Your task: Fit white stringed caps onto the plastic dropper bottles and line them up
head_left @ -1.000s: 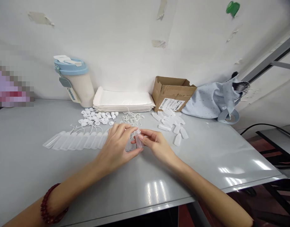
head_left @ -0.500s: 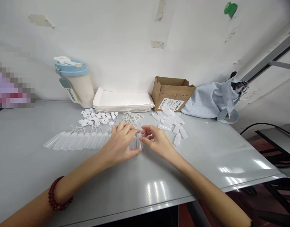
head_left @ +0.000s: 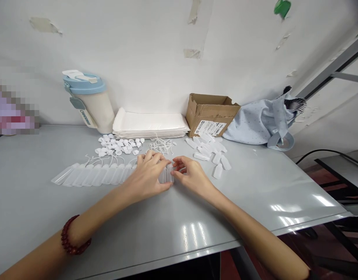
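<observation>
My left hand [head_left: 146, 175] and my right hand [head_left: 190, 175] meet at the middle of the grey table [head_left: 254, 194], both pinched on a small clear plastic bottle [head_left: 167, 173] that stands low on the tabletop. A row of several similar clear bottles [head_left: 94, 174] lies side by side just left of my left hand. Behind the hands lie a scatter of small white caps [head_left: 117, 145] and a bundle of thin white loops [head_left: 161, 145]. A loose pile of several more bottles [head_left: 210, 153] lies to the right of my right hand.
A cream tumbler with a blue lid [head_left: 89, 100] stands at the back left by the wall. A stack of white sheets [head_left: 149, 124], an open cardboard box [head_left: 210, 112] and a light blue cloth bag [head_left: 263, 120] line the back. The table's front edge is close below my forearms.
Both hands have lowered the bottle from a tilted hold to near the tabletop, next to the row's right end. The view has drifted slightly.
</observation>
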Demonstrator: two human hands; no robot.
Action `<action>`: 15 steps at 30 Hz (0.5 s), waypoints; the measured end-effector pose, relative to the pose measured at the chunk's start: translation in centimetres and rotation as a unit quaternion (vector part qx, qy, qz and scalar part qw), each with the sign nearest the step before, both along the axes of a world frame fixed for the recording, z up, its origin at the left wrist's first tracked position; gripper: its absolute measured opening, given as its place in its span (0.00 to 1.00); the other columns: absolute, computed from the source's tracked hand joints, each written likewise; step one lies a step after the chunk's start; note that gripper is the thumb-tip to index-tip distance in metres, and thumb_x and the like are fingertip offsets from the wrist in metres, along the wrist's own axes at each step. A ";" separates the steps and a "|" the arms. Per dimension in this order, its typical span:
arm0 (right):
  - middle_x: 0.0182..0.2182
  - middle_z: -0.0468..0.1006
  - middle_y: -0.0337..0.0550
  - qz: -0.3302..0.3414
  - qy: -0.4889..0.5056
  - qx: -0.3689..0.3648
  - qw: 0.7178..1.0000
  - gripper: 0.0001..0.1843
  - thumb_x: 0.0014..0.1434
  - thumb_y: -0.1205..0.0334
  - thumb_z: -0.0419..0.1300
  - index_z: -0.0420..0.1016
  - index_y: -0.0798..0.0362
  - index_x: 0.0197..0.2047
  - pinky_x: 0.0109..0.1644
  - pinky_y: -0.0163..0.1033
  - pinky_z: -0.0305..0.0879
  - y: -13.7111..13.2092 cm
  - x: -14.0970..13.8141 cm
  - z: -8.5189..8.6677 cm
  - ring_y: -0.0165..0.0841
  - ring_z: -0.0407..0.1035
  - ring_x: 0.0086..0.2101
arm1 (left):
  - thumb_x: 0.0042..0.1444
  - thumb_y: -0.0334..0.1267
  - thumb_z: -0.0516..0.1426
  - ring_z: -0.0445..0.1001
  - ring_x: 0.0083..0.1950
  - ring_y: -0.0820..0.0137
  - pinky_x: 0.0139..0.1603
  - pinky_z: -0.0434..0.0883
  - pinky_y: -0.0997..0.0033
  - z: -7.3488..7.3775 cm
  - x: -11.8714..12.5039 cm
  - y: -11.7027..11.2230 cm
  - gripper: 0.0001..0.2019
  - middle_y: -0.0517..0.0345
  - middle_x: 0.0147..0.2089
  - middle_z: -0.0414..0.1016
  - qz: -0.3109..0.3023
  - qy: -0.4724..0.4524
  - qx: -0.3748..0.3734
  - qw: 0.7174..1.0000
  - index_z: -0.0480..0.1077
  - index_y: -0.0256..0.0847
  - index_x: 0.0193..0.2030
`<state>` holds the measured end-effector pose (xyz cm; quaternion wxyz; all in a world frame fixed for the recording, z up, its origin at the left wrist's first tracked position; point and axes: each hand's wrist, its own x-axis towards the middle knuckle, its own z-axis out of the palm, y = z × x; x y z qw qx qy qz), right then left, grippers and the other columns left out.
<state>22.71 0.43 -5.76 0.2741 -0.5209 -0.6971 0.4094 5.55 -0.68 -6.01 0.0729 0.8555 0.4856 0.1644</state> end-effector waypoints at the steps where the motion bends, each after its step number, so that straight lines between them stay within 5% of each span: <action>1: 0.40 0.76 0.49 0.001 0.001 -0.003 1.000 0.17 0.54 0.73 0.60 0.69 0.61 0.48 0.44 0.40 0.69 0.0 0.0 0.0 0.33 0.71 0.38 | 0.52 0.46 0.58 0.63 0.49 0.53 0.47 0.59 0.51 0.0 0.0 0.0 0.19 0.49 0.45 0.71 -0.002 -0.004 0.000 1.000 0.71 0.39 0.48; 15: 0.40 0.76 0.50 0.013 0.021 -0.015 1.000 0.16 0.54 0.72 0.59 0.70 0.60 0.47 0.42 0.40 0.69 0.1 0.1 -0.3 0.33 0.72 0.37 | 0.51 0.46 0.59 0.62 0.49 0.54 0.46 0.58 0.52 0.1 -0.1 -0.1 0.19 0.49 0.45 0.70 -0.011 0.005 0.009 1.000 0.70 0.40 0.48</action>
